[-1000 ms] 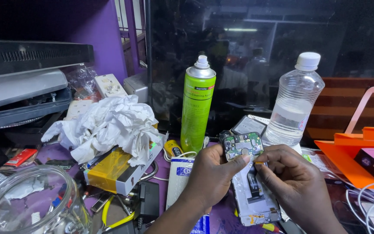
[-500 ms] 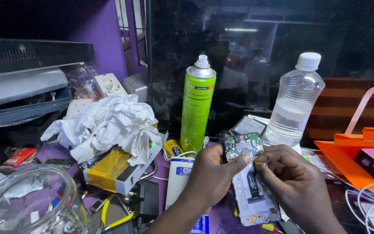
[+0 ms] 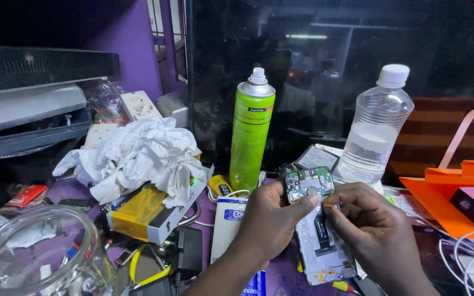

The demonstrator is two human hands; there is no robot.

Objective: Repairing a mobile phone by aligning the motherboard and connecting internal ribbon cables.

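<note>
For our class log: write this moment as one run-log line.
left hand: holds green circuit board | right hand: fingertips at board edge | below: opened white phone body

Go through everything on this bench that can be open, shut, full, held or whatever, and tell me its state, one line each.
Circuit board: bare, held up by left hand.
Right hand: fingertips at the board's lower edge.
Opened phone frame: lying flat, insides exposed.
Green spray can: upright, nozzle uncapped.
Water bottle: upright, white cap on, partly full.
White tissue: crumpled in a heap.
Glass jar: lidless, small items inside.
</note>
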